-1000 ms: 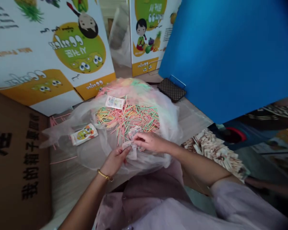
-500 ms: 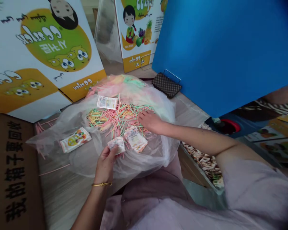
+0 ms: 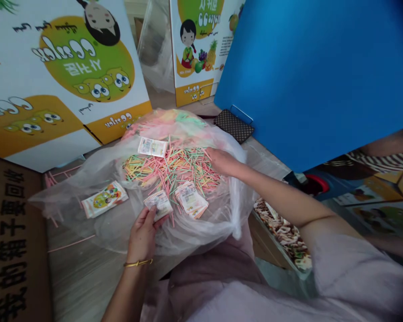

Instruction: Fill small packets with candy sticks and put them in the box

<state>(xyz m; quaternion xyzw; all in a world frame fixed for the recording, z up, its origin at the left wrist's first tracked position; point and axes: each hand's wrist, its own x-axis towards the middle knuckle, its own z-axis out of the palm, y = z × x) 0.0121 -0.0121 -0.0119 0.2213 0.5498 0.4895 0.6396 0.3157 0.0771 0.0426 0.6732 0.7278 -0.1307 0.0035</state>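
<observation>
Head view: the left hand (image 3: 143, 232) pinches a small packet (image 3: 158, 206) at the near side of the plastic bag (image 3: 237, 210). The right hand (image 3: 221, 162) touches the colored sticks (image 3: 174, 165); I cannot determine its finger closure.

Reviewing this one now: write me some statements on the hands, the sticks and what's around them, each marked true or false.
1. The left hand holds a packet. True.
2. The sticks are all pink. False: green and yellow ones show too.
3. The right hand is at the sticks. True.
4. The bracelet is on the right hand's wrist. False: it is on the left hand's.
5. The checked case lies beside the bag. True.
</observation>
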